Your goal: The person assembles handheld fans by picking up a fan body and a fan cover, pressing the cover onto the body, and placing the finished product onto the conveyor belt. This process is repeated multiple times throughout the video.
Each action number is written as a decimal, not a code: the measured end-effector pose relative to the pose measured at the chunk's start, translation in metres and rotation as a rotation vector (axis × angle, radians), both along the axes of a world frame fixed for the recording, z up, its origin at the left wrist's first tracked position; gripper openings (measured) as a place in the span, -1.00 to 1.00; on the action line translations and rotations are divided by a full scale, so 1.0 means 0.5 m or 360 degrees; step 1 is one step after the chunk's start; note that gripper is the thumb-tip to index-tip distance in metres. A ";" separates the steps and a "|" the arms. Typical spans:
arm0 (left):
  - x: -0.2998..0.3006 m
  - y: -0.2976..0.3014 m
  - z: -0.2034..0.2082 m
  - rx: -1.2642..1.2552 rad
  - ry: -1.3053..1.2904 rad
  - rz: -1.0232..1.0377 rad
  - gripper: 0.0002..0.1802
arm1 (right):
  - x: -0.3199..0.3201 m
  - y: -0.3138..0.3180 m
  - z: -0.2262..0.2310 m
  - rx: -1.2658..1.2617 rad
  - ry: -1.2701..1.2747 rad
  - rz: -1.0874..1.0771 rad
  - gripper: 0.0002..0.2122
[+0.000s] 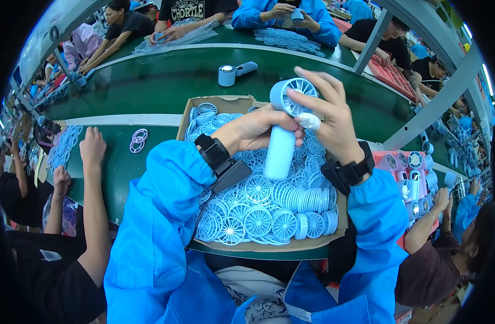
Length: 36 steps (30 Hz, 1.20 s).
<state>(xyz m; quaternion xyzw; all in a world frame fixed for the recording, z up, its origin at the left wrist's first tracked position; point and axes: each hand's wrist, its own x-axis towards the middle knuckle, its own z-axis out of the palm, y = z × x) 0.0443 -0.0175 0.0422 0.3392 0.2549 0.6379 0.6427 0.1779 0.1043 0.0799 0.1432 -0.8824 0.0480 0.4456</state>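
Observation:
A light-blue handheld fan (280,154) is raised over the carton, its round head up and handle down. My left hand (258,129) is closed around the neck, just below the head. Against the front of the head, my right hand (331,110) has its fingers stretched and spread, with fingertips touching the spoked grille (301,89). White wrapping covers the tip of one right-hand digit. Beneath both hands, an open cardboard carton (342,216) holds many light-blue round fan grilles (257,221), some loose and some stacked in rows.
Another blue fan (227,75) lies on the green conveyor (166,81) beyond the carton. Pale purple rings (139,140) rest on the table to the left, near a co-worker's arms (93,156). Fan parts fill a pink tray (414,183) at right. Metal frame posts (441,102) slant across.

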 end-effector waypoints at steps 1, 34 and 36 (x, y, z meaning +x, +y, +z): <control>-0.009 0.003 -0.007 0.0035 -0.0052 -0.0144 -0.65 | -0.003 -0.008 -0.006 0.0000 -0.0001 0.0005 -0.58; 0.006 0.079 -0.006 0.0080 0.0712 0.1032 -0.34 | 0.001 -0.012 -0.075 -0.2994 -0.1163 0.0616 -0.61; -0.054 0.113 0.007 -0.0116 0.1316 0.0784 -0.37 | 0.010 0.082 -0.110 -0.3096 -0.1177 0.0651 -0.63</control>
